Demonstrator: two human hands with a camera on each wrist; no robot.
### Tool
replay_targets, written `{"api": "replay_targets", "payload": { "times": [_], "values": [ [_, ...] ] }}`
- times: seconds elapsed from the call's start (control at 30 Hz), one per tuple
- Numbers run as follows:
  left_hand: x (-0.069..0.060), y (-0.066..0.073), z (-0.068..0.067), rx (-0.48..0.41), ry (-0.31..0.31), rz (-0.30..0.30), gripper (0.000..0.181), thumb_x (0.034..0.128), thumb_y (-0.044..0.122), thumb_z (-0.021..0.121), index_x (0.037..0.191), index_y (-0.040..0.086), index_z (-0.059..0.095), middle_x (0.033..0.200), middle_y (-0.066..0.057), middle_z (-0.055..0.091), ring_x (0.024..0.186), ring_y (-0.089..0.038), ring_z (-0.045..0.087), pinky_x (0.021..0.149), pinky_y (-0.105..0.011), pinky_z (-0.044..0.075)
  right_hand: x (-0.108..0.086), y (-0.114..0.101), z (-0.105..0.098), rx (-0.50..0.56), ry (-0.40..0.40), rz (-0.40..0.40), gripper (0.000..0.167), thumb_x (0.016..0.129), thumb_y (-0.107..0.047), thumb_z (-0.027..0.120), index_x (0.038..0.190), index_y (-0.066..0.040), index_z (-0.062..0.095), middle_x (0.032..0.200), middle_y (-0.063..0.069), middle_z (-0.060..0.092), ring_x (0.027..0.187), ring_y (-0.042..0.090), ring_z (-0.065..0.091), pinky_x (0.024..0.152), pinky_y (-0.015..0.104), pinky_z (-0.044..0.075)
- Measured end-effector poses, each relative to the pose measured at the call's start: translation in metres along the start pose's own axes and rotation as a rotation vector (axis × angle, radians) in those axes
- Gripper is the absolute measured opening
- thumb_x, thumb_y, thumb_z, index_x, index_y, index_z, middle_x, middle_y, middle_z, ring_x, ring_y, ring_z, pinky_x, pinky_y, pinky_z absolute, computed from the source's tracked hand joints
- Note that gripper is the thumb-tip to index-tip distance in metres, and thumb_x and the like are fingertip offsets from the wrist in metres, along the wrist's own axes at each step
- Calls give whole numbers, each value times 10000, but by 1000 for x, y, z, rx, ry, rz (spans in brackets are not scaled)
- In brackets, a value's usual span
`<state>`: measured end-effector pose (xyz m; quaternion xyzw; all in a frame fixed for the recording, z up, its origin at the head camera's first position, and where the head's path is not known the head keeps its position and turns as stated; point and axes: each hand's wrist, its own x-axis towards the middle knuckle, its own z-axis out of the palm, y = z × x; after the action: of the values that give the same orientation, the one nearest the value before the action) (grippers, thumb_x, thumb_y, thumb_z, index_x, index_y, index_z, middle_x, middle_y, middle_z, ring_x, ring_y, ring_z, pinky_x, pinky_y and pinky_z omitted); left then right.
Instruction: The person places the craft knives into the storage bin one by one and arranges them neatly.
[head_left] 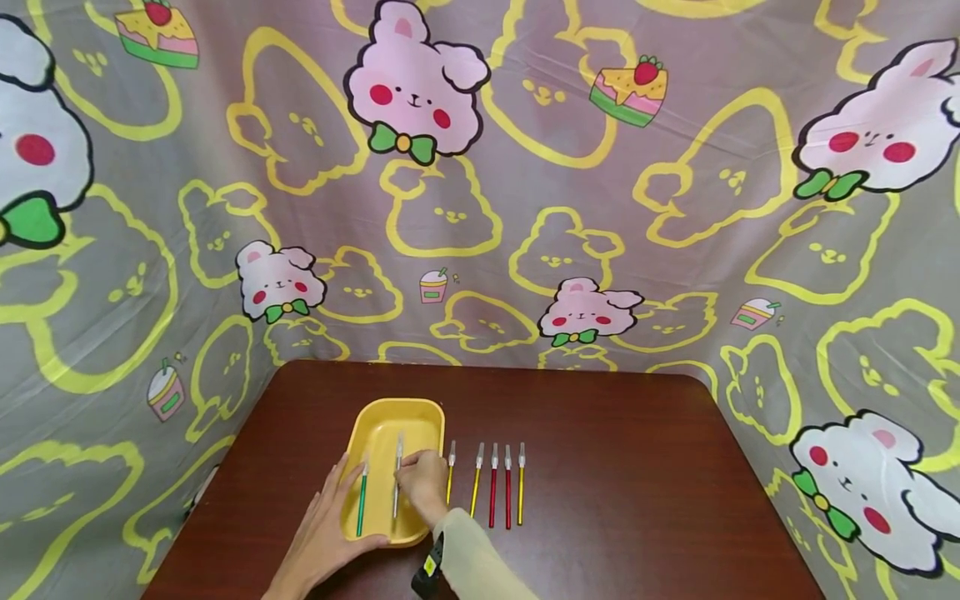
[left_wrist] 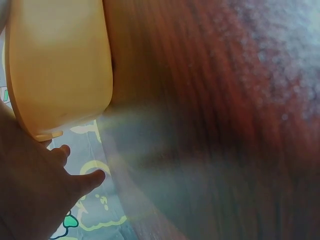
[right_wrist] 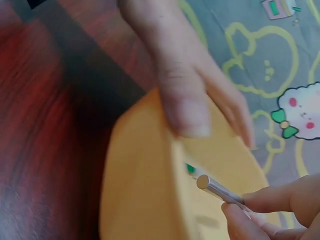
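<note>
A yellow tray (head_left: 402, 402) lies on the table, with my left hand (head_left: 324, 527) at its near-left corner. The left thumb is at the near rim and the fingers spread along the left side, holding the tray between them. Over the tray, my right hand (head_left: 424, 482) pinches a silver craft knife (right_wrist: 217, 189) with a clear cap between thumb and fingertips. Whether this knife touches the tray floor I cannot tell. A green craft knife (head_left: 362, 505), also capped, lies inside along the tray's left side.
Right of the tray, several capped craft knives lie in a row: a yellow one (head_left: 450, 479) closest to it, a second yellow (head_left: 476, 493), two red ones (head_left: 492, 500), and a yellow one (head_left: 521, 498) at the end. A printed cloth (head_left: 510, 208) surrounds the brown table (head_left: 637, 467).
</note>
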<state>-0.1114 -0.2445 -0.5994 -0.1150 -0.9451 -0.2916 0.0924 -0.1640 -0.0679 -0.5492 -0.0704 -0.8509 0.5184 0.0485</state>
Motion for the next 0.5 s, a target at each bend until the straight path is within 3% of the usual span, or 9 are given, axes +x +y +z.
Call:
{"api": "replay_targets", "payload": {
  "times": [0.23, 0.5],
  "values": [
    [2, 0, -1, 19, -68, -72, 1204, 710, 748, 847, 1643, 178, 342, 1729, -191, 175, 1521, -513, 272, 1080, -799, 318, -6, 4, 19, -44, -6, 17, 193, 738, 60, 854, 658, -77, 745, 615, -51, 652, 566, 64, 541, 512, 220, 479],
    [1, 0, -1, 28, -49, -48, 1194, 710, 722, 863, 1632, 149, 365, 1718, -206, 194, 1509, -516, 295, 1068, -799, 335, -12, 11, 32, -54, 5, 49, 228, 714, 90, 827, 619, -86, 718, 613, -46, 641, 564, 77, 538, 509, 233, 475]
  ]
}}
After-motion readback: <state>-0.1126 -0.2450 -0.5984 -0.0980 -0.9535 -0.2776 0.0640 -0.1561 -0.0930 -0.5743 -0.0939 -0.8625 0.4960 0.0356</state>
